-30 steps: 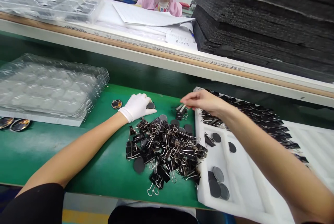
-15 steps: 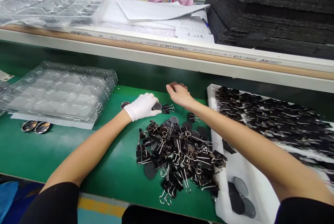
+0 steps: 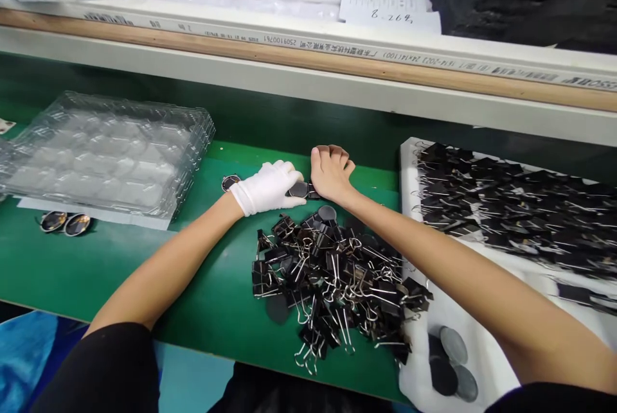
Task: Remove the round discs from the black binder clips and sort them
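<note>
My left hand point(image 3: 267, 188), in a white glove, is closed round the edge of a dark round disc point(image 3: 298, 190) at the back of the green bench. A black binder clip point(image 3: 313, 192) sits at the disc's right side, partly hidden by my right hand. My bare right hand point(image 3: 332, 172) is over that clip, its fingers apart and bent toward the back wall. Behind my left wrist lies a shiny round piece point(image 3: 230, 182). In front of both hands is a heap of black binder clips point(image 3: 337, 278) with some dark discs point(image 3: 327, 213) among them.
Clear plastic trays point(image 3: 106, 149) are stacked at the left, with two shiny round pieces point(image 3: 77, 225) in front. At the right a white foam tray point(image 3: 409, 207) holds rows of binder clips and several loose discs point(image 3: 453, 345). A ledge point(image 3: 289, 60) runs across the back.
My view has tilted down. My right hand has come back toward the disc and now covers part of the clip beside it. My left hand keeps its hold on the disc.
</note>
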Demonstrator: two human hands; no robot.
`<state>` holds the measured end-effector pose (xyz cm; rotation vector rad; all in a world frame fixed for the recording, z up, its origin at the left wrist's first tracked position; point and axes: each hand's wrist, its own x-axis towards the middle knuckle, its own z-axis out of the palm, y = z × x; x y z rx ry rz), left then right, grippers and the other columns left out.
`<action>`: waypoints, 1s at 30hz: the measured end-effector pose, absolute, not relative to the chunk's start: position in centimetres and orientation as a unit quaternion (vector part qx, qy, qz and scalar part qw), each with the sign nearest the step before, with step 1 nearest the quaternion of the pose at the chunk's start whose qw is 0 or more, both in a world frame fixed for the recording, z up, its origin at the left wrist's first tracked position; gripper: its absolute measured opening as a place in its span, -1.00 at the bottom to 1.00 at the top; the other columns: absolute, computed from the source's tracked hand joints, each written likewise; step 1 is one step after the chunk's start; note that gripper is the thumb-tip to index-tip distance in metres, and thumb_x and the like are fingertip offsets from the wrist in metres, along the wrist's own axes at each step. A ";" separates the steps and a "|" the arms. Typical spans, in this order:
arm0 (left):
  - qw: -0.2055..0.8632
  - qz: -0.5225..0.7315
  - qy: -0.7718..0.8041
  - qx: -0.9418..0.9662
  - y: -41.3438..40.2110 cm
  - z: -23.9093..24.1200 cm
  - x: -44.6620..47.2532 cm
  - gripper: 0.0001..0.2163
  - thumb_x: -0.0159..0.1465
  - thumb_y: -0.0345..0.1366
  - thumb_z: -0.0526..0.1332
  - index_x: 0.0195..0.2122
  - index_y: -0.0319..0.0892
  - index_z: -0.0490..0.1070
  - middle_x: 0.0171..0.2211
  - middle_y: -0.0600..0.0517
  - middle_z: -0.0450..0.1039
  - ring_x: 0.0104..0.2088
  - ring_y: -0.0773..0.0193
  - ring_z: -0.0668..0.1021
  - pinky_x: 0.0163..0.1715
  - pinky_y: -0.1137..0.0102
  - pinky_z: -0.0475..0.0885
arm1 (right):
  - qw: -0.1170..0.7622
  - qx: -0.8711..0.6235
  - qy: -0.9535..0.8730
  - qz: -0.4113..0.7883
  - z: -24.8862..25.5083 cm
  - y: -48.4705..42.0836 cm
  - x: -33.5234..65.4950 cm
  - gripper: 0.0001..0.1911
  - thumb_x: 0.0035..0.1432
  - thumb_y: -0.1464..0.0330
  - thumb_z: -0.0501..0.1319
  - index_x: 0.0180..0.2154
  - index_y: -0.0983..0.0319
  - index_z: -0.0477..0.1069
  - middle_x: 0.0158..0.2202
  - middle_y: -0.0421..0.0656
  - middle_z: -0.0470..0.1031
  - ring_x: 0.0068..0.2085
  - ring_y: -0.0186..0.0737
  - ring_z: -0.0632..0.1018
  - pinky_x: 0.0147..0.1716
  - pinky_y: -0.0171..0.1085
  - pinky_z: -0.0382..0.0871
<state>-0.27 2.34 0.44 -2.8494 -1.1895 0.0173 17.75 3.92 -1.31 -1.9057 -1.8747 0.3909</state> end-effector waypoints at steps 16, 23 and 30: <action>0.059 -0.028 -0.524 -0.849 0.4 1.3 1.0 -0.30 0.25 0.34 0.09 -0.07 -0.29 0.50 -0.18 -0.25 0.47 -0.13 -0.18 0.53 -0.13 0.07 0.34 | 0.171 -0.540 -0.803 0.182 5.1 2.0 24.9 -0.58 0.39 0.14 -0.01 0.12 0.06 0.46 0.12 -0.01 0.46 0.18 0.16 0.41 0.16 0.18 0.31; 0.044 0.026 -0.348 -0.936 1.2 2.9 -0.6 -0.32 0.30 0.05 0.23 0.43 0.17 0.09 0.47 -0.13 -0.03 0.26 -0.22 0.32 0.07 0.05 0.29 | -0.029 -0.451 -0.863 0.226 5.2 -0.9 32.3 -0.67 0.21 0.33 0.25 0.00 0.08 0.62 -0.03 -0.06 0.58 -0.07 -0.02 0.60 -0.06 -0.08 0.51; 0.137 0.047 -0.410 -0.901 1.8 3.4 -0.9 -0.36 0.22 0.32 0.19 -0.03 -0.17 0.57 -0.15 -0.22 0.46 -0.09 -0.17 0.48 -0.16 0.11 0.29 | 0.114 -0.508 -0.835 0.179 3.7 0.5 29.3 -0.76 0.27 0.18 0.30 -0.21 0.18 0.66 -0.26 -0.09 0.66 -0.25 -0.07 0.64 -0.18 -0.15 0.48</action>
